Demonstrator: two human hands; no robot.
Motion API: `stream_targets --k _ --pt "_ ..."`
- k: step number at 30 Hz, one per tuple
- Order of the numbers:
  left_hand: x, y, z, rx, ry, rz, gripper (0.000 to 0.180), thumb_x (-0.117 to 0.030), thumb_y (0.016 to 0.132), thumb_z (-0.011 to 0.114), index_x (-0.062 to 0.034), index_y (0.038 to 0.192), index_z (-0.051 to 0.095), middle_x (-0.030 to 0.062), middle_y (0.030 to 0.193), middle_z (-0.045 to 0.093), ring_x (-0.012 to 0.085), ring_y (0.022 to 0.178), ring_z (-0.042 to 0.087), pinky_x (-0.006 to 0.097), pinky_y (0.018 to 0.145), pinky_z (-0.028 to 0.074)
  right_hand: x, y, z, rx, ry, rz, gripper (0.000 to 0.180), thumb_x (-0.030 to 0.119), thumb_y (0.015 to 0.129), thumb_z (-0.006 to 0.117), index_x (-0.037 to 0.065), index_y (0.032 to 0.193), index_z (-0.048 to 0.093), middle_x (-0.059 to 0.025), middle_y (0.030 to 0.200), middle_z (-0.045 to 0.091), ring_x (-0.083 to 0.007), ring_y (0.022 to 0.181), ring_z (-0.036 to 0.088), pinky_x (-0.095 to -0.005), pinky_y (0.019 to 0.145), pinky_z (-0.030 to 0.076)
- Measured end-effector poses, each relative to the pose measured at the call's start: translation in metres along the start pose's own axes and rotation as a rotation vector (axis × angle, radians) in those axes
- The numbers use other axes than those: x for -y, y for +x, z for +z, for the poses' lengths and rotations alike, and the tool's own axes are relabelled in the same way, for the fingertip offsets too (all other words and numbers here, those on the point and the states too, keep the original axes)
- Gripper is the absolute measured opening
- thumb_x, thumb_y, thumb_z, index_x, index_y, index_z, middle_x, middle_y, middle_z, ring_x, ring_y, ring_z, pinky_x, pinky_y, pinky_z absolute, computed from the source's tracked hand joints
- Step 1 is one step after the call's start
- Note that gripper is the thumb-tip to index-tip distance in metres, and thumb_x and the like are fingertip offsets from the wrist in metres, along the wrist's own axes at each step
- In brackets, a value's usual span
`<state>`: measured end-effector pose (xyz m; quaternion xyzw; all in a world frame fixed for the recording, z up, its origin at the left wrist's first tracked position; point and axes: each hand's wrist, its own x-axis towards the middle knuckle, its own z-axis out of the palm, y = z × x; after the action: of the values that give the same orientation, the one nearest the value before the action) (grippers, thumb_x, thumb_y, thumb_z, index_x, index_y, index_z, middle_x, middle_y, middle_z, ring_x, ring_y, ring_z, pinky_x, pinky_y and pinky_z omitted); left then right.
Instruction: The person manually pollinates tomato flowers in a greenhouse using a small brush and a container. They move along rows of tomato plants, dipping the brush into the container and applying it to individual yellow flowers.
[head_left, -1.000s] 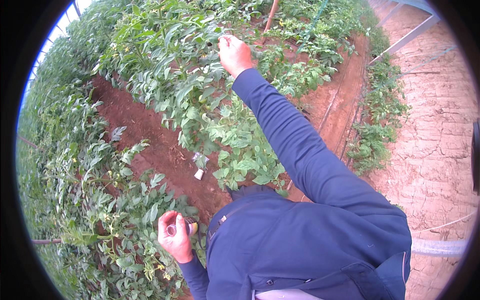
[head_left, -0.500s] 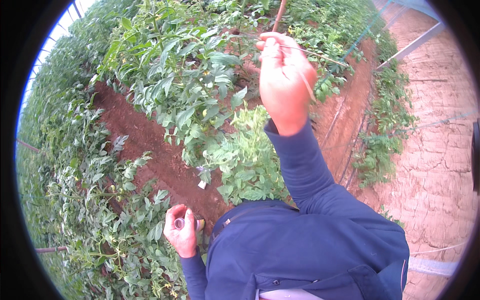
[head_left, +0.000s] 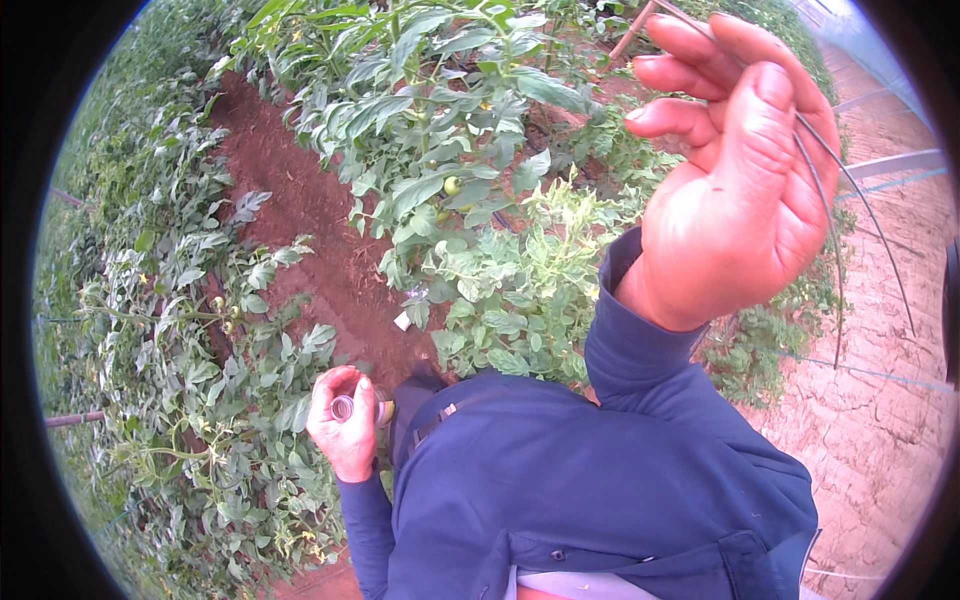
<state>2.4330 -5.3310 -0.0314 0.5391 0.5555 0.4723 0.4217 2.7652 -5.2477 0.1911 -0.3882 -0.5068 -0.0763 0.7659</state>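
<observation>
My right hand [head_left: 735, 170] is raised high at the upper right, thumb pressed toward the index finger. Pinched there is a thin dark wire-like strand [head_left: 872, 213], whose two tails hang down past the wrist; its kind is unclear. Low on the left, my left hand [head_left: 343, 425] curls around a small bottle [head_left: 342, 408] with its round mouth facing up. Fingers and palm cover most of it. Near my right forearm stand leafy tomato plants [head_left: 500, 265], with a green tomato [head_left: 451, 186] among the leaves.
A dense row of plants [head_left: 170, 330] runs along the left. Between rows lies a reddish soil path [head_left: 320, 260] with a small white scrap [head_left: 402, 321] on it. Cracked pale ground [head_left: 860, 450] is on the right, and a wooden stake [head_left: 632, 30] stands at the top.
My right hand has moved right and come nearer, with the strand's tails now hanging down. My left hand has shifted slightly left and up, still around the bottle.
</observation>
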Motion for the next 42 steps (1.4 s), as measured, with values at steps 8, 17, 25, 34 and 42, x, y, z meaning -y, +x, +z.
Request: stream_targets --k 8,17,25,34,42 --pt "0.018 0.056 -0.011 0.034 -0.045 0.024 0.016 0.002 0.098 0.076 0.0007 0.113 0.072 0.0044 0.109 0.072 0.0129 0.101 0.069 0.029 0.093 0.055 -0.008 0.006 0.019 0.072 -0.089 -0.096 0.044 0.022 0.115 0.042 -0.016 0.126 0.060 -0.0389 0.108 0.073 -0.0324 0.079 0.077 -0.0315 0.057 0.062" --pt "0.053 0.166 -0.036 0.139 0.052 0.030 0.021 -0.004 0.096 0.078 0.0005 0.116 0.071 0.0032 0.105 0.071 0.0122 0.096 0.065 0.029 0.090 0.054 -0.020 0.002 0.080 0.170 -0.031 -0.206 0.048 0.029 0.117 0.046 -0.015 0.128 0.061 -0.0368 0.110 0.074 -0.0300 0.078 0.077 -0.0308 0.057 0.062" --pt "0.098 0.268 -0.096 0.141 -0.113 0.013 0.021 0.001 0.096 0.076 0.0014 0.117 0.070 0.0043 0.108 0.069 0.0130 0.097 0.065 0.029 0.089 0.055 -0.034 0.006 0.191 0.125 -0.285 -0.284 0.029 0.013 0.114 0.054 -0.011 0.125 0.065 -0.0274 0.108 0.077 -0.0208 0.080 0.075 -0.0260 0.064 0.058" --pt "0.124 0.335 -0.120 0.166 -0.060 0.015 0.018 -0.002 0.099 0.075 0.0002 0.116 0.070 0.0047 0.103 0.071 0.0126 0.092 0.065 0.028 0.085 0.054 -0.079 0.011 0.220 0.241 -0.636 -0.135 0.019 0.011 0.111 0.064 -0.002 0.124 0.070 -0.0091 0.106 0.079 -0.0097 0.085 0.070 -0.0223 0.070 0.055" --pt "0.105 0.341 -0.090 0.177 -0.080 0.011 0.020 0.000 0.096 0.075 0.0019 0.115 0.070 0.0059 0.105 0.070 0.0149 0.095 0.064 0.031 0.087 0.053 -0.119 0.027 0.209 0.379 -0.726 -0.169 0.014 0.008 0.109 0.066 -0.001 0.117 0.074 -0.0074 0.093 0.079 -0.0097 0.081 0.072 -0.0254 0.074 0.059"
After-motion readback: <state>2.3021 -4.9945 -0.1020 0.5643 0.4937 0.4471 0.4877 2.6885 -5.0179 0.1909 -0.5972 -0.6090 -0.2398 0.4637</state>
